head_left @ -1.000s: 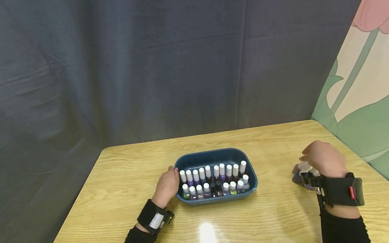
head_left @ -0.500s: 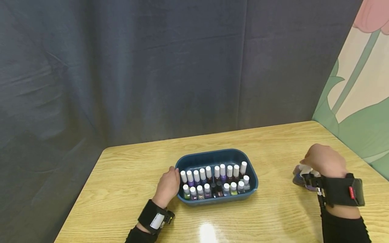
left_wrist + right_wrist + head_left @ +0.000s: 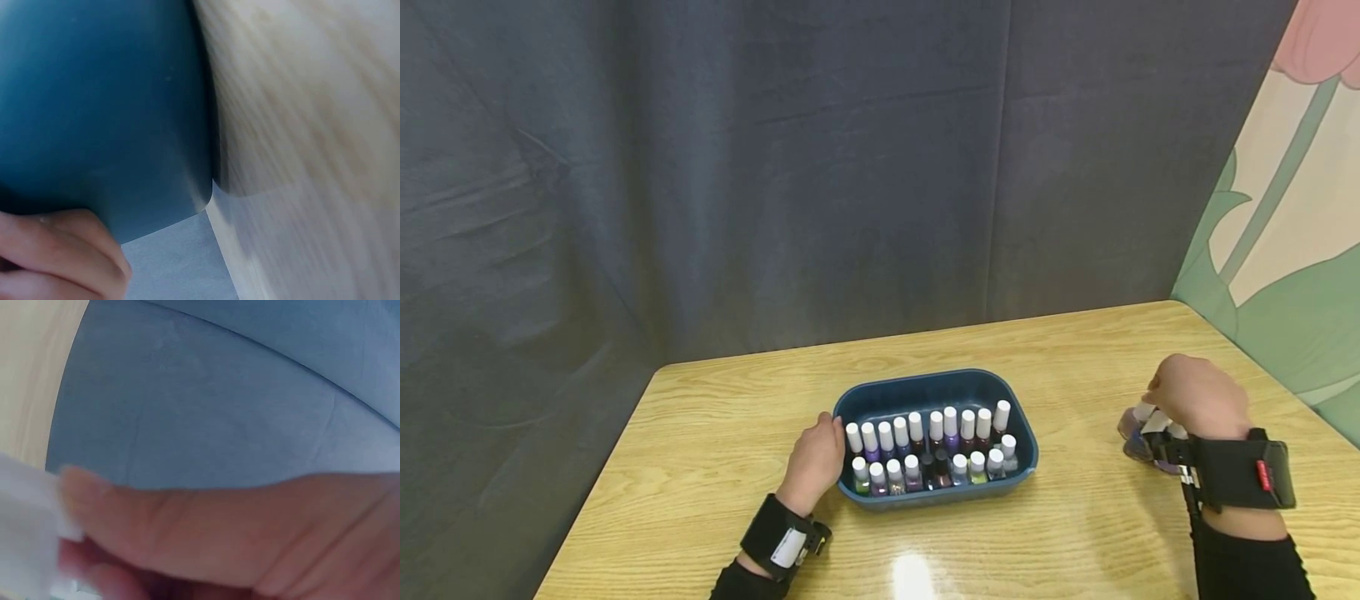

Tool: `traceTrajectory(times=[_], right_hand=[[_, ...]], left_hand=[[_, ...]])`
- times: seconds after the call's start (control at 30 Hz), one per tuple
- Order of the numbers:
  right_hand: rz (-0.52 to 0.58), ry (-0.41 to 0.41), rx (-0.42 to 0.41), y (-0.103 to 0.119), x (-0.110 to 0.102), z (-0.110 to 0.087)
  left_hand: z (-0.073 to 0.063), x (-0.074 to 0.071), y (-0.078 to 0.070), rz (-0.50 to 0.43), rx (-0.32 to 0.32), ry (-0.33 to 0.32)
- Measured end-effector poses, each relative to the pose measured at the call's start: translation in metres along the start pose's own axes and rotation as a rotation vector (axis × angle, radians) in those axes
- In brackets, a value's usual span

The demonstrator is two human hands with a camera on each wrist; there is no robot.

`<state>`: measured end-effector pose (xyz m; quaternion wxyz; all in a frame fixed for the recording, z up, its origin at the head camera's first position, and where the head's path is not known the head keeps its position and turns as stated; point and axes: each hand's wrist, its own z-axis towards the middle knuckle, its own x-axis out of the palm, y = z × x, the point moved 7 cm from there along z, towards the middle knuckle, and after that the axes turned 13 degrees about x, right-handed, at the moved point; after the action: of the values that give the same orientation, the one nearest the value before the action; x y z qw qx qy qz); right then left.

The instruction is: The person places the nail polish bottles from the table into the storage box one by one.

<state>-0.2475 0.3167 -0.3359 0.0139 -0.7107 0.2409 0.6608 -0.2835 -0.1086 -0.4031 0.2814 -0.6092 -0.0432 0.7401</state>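
Note:
A dark blue plastic bin (image 3: 917,385) stands on the table, holding two rows of nail polish bottles (image 3: 951,421), most with white caps and a couple with black ones. My left hand (image 3: 814,458) grips the bin's left end at the rim; in the left wrist view its curled fingers (image 3: 62,250) lie against the outer wall. Far to the right, my right hand (image 3: 1202,398) is over a small group of white-capped nail polish bottles (image 3: 1138,448), partly hidden beneath it. In the right wrist view, thumb and fingers pinch a blurred white cap (image 3: 28,525).
The wooden table (image 3: 715,433) ends at the back against a dark grey curtain (image 3: 820,192). A wall panel painted with a flower (image 3: 1292,217) borders the right side. Wood surface lies between the bin and the right-hand bottles.
My right hand has shifted slightly at the bottle group, and more of the bottles shows at its left side. The left hand and the bin keep their place.

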Motion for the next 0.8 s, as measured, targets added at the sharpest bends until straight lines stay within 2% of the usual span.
traceTrajectory(times=[0.1,0.53,0.63,0.8], right_hand=[[0.015,-0.061,-0.051,0.007,-0.005,-0.004],[0.171,-0.454,-0.261,0.051,-0.031,-0.033],[0.202,-0.504,-0.305,0.063,-0.032,-0.041],[0.249,-0.536,-0.339,0.083,-0.027,-0.047]], left_hand=[[0.000,0.000,0.000,-0.001,0.003,-0.004],[0.000,0.000,-0.001,0.000,0.008,-0.005],[0.000,0.000,-0.001,-0.001,0.009,-0.006],[0.000,-0.001,-0.001,0.001,0.006,-0.007]])
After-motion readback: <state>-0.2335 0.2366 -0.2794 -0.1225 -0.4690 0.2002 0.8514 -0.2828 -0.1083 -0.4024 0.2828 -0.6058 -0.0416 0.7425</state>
